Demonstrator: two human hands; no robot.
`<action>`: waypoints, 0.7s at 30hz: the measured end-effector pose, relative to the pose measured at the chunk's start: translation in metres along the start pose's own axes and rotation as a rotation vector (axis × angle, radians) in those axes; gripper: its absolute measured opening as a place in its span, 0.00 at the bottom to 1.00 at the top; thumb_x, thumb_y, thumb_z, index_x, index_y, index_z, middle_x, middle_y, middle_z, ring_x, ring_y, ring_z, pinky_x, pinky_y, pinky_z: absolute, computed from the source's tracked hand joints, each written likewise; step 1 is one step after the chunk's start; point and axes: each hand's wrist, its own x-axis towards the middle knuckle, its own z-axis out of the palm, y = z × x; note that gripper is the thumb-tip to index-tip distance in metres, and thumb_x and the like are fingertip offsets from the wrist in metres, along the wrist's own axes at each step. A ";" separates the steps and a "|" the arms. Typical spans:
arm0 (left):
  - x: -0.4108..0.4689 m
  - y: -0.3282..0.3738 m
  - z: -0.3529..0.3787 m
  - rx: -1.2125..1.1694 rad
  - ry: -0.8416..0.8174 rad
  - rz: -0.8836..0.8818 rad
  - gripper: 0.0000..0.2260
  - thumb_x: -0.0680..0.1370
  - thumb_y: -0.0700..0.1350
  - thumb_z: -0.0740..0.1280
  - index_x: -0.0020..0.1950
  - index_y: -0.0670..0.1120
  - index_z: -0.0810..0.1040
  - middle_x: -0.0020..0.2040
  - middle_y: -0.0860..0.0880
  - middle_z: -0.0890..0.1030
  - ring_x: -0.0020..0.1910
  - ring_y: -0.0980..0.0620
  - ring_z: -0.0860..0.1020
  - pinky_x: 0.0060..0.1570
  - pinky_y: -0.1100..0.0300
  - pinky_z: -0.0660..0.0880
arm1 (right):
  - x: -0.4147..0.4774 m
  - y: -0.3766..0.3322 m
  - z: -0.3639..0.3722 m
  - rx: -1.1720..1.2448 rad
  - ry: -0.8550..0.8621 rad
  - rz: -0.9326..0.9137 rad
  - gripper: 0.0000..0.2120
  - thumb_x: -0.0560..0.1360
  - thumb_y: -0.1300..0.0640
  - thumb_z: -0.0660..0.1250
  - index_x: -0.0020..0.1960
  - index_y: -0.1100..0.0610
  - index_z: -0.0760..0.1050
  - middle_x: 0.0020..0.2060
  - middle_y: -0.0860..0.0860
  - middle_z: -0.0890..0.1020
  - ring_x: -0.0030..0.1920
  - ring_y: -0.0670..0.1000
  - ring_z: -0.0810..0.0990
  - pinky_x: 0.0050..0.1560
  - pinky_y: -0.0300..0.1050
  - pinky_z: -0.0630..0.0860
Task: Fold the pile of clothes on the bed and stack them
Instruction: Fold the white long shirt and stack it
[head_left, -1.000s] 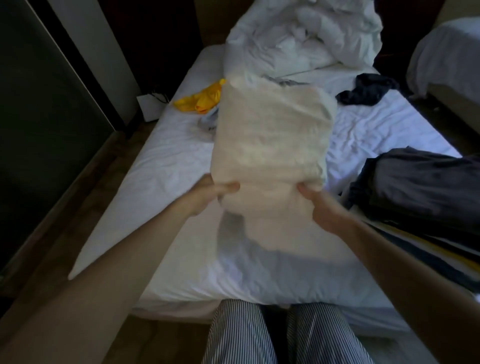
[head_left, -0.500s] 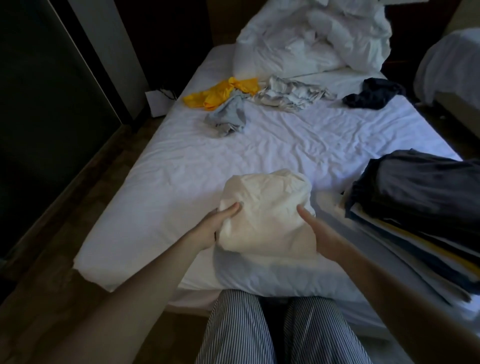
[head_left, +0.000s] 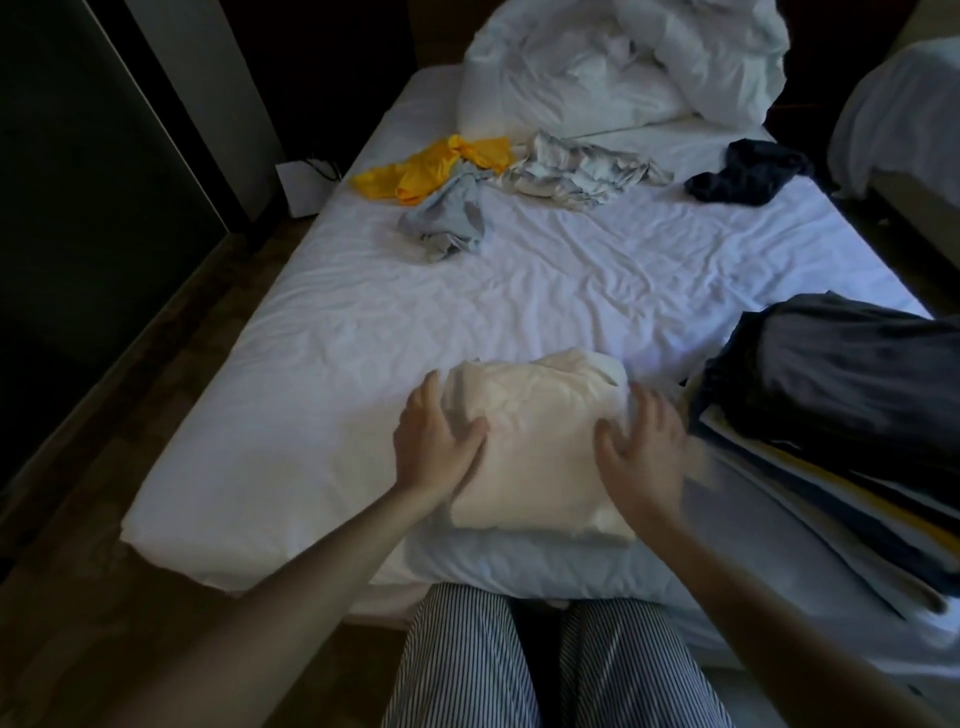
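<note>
Left hand (head_left: 436, 447) and right hand (head_left: 641, 452) press flat, unclenched, on one folded cream garment (head_left: 540, 441) at the bed's (head_left: 363, 338) near edge. Open sheet lies beyond, four crumpled clothes (head_left: 576, 171) far, one stack (head_left: 857, 389) right.

Folded cream garment (head_left: 540, 457) sits at the bed's (head_left: 311, 389) near edge, left grip (head_left: 434, 441) and right grip (head_left: 641, 452) flat on its sides, fingers straight. Stack of folded clothes (head_left: 841, 415) just to the right.

folded cream garment (head_left: 540, 447) lies flat, perhaps creased, beside stack (head_left: 841, 431).
</note>
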 end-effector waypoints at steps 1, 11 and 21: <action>-0.004 0.011 -0.003 0.100 0.035 0.156 0.35 0.73 0.62 0.61 0.76 0.50 0.57 0.74 0.44 0.62 0.72 0.44 0.62 0.68 0.52 0.60 | 0.002 -0.008 0.003 -0.089 -0.011 -0.193 0.31 0.71 0.43 0.54 0.68 0.58 0.69 0.67 0.61 0.71 0.67 0.65 0.68 0.67 0.63 0.60; 0.049 0.008 0.076 0.523 -0.449 0.173 0.25 0.79 0.65 0.46 0.74 0.67 0.41 0.77 0.53 0.35 0.75 0.41 0.35 0.70 0.35 0.37 | 0.037 0.011 0.078 -0.590 -0.493 -0.255 0.29 0.74 0.40 0.46 0.69 0.47 0.69 0.72 0.58 0.66 0.71 0.65 0.63 0.67 0.73 0.53; 0.048 -0.019 0.106 0.477 -0.300 0.182 0.31 0.70 0.68 0.36 0.75 0.67 0.45 0.79 0.53 0.42 0.77 0.43 0.40 0.70 0.35 0.41 | 0.046 0.032 0.102 -0.376 -0.446 -0.208 0.30 0.72 0.40 0.44 0.68 0.46 0.71 0.70 0.52 0.70 0.66 0.60 0.70 0.64 0.61 0.62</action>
